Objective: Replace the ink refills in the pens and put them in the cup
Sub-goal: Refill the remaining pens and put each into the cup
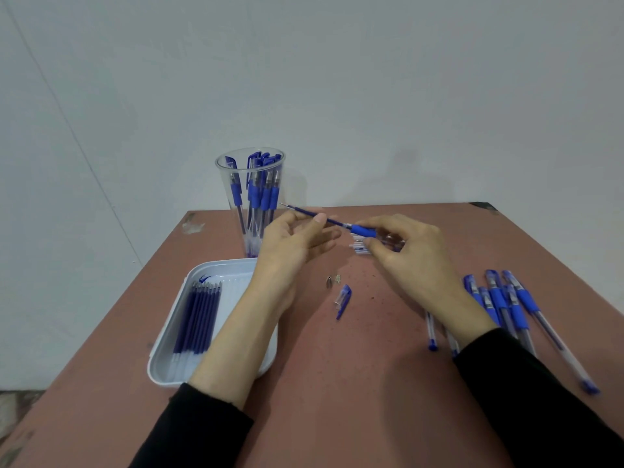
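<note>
Over brown table (pixel 337 383): left grip (pixel 293 244) pinches thin blue ink refill (pixel 304 211); right grip (pixel 412 255) holds clear blue-sleeved pen barrel (pixel 363 230).
Risk: if misaligned, refill could bend or slip.

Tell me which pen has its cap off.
The pen pinched between left hand and right hand, refill sticking out; the pens in the cup and the loose pile at right wear caps.

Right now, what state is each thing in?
refill: partly inside the pen barrel
left hand: pinches the refill
right hand: grips the pen barrel
cup: upright, holding pens
cap: off, lying on the table
metal tip: off, beside the cap
tray: holds spare refills
loose pens: capped, lying flat
</note>
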The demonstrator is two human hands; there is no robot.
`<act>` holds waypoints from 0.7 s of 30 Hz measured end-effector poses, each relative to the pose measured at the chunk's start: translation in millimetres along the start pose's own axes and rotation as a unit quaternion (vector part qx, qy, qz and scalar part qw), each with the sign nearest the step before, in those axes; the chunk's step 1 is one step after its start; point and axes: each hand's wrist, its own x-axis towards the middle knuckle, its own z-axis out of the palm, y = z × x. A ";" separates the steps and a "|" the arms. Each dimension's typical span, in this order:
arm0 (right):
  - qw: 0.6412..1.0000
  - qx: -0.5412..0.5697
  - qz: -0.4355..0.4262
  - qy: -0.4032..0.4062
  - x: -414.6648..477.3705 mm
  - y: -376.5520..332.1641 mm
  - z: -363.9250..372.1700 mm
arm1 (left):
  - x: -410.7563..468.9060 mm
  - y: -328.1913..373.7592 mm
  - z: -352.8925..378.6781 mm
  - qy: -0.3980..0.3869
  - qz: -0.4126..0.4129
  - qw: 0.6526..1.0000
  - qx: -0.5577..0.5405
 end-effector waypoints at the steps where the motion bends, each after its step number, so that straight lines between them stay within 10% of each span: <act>1: 1.000 0.003 -0.002 -0.005 -0.3 -0.4 0.1 | -0.7 -0.7 0.2 -0.011 -0.002 1.000 0.024; 12: 0.959 0.262 0.100 -0.029 3.5 -11.0 -4.4 | -1.0 1.8 -3.2 -0.062 0.013 0.984 0.163; 21: 0.910 0.372 0.181 -0.034 4.6 -10.0 -8.0 | 2.7 -7.0 -17.3 -0.151 -0.003 0.839 0.522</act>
